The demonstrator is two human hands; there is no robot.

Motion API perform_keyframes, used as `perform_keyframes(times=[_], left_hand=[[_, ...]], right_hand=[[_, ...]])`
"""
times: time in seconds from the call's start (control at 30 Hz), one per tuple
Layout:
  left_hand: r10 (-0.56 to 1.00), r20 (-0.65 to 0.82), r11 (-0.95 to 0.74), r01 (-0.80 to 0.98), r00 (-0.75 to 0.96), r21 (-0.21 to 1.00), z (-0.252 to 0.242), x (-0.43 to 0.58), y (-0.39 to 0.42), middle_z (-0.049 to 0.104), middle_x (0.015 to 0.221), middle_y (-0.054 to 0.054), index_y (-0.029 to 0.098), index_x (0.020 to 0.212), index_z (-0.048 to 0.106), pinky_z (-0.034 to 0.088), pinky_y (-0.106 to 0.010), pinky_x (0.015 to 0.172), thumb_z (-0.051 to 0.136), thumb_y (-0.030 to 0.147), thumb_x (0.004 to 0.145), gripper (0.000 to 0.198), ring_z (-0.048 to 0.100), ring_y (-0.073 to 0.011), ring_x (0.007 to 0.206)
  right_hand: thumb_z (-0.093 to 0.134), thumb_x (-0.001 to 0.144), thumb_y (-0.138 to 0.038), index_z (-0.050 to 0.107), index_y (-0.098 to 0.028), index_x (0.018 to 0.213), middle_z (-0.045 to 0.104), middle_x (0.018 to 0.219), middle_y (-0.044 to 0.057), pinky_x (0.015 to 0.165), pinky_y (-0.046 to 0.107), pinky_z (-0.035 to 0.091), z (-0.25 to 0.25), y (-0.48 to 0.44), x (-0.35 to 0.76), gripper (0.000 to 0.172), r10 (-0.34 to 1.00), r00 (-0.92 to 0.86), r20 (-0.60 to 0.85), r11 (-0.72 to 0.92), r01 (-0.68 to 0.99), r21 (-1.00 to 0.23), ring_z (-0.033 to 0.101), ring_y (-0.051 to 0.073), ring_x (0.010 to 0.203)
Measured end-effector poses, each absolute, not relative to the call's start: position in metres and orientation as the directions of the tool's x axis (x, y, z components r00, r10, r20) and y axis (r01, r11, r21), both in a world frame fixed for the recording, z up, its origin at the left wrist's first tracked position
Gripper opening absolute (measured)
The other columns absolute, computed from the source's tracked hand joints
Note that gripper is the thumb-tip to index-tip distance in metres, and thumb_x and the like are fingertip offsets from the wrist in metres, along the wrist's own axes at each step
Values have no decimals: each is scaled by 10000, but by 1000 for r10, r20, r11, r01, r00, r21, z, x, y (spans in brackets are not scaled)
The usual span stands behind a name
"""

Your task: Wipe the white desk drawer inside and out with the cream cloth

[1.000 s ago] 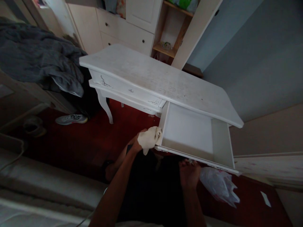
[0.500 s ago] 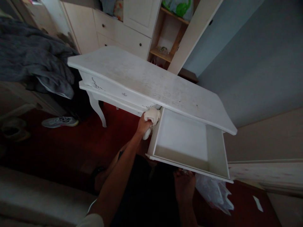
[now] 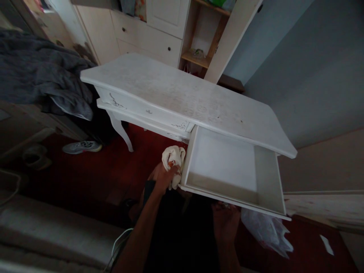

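Note:
My left hand (image 3: 166, 175) is closed on a crumpled cream cloth (image 3: 174, 153), held against the outer left side of a pulled-out drawer (image 3: 222, 161). The drawer is white inside and holds nothing that I can see. It juts from a white desk (image 3: 170, 91) whose top has grey smudges. Below the drawer's front edge, my right hand (image 3: 226, 218) is closed around the drawer handle (image 3: 226, 205), with its fingertips partly in shadow.
Grey clothing (image 3: 48, 72) lies heaped at the left. A sneaker (image 3: 82, 147) sits on the red floor (image 3: 93, 170). To the right, a plastic bag (image 3: 267, 231) hangs or lies below the drawer. A white cabinet (image 3: 142, 32) stands behind the desk.
My left hand has slid the cloth down along the drawer's outer side, from near the desk toward the drawer front. My right hand stays at the drawer front. The view has shifted slightly.

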State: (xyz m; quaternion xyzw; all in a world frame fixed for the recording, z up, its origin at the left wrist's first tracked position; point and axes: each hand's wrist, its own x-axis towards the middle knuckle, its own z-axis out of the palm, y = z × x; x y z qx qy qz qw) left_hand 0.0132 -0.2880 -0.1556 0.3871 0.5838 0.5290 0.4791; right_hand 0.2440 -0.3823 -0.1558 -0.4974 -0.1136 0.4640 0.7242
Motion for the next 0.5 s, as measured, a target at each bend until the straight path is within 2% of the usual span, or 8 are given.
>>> perform_keyframes(times=[0.07, 0.17, 0.23, 0.37, 0.5], left_hand=[[940, -173, 164, -55, -294, 985, -144, 15, -301, 765, 946, -48, 215, 1086, 669, 589, -373, 805, 674, 343, 778, 334, 726, -247, 886], [919, -85, 96, 9, -385, 995, -135, 15, -320, 758, 1111, -56, 231, 1151, 667, 567, -415, 943, 686, 291, 741, 415, 706, -262, 1048], [910, -47, 72, 46, -412, 996, -135, 15, -332, 761, 1082, -58, 238, 1159, 672, 584, -432, 913, 677, 288, 751, 412, 704, -277, 1057], [890, -36, 83, 83, -455, 993, -129, 18, -355, 756, 885, -51, 230, 1115, 692, 619, -430, 794, 659, 332, 792, 340, 724, -300, 986], [863, -56, 99, 60, -502, 993, -106, 28, -374, 767, 1000, -60, 233, 1151, 679, 628, -410, 781, 739, 350, 709, 461, 731, -289, 935]], right_hand=[[726, 729, -326, 616, -256, 900, 643, 745, -78, 552, 257, 481, -156, -383, 245, 215, 787, 532, -312, 62, -571, -818, 588, 116, 601], [735, 727, -330, 599, -245, 859, 637, 739, -74, 573, 269, 502, -157, -385, 247, 208, 797, 511, -322, 22, -557, -831, 597, 120, 614], [746, 731, -336, 589, -241, 837, 634, 750, -70, 576, 270, 508, -157, -387, 248, 213, 799, 510, -319, 12, -545, -839, 606, 122, 635], [777, 752, -376, 593, -236, 827, 636, 766, -63, 578, 266, 521, -148, -390, 252, 244, 803, 510, -308, 15, -535, -845, 612, 121, 660], [794, 763, -385, 591, -230, 812, 643, 759, -61, 590, 267, 538, -137, -390, 257, 260, 796, 520, -311, 31, -548, -836, 619, 117, 664]])
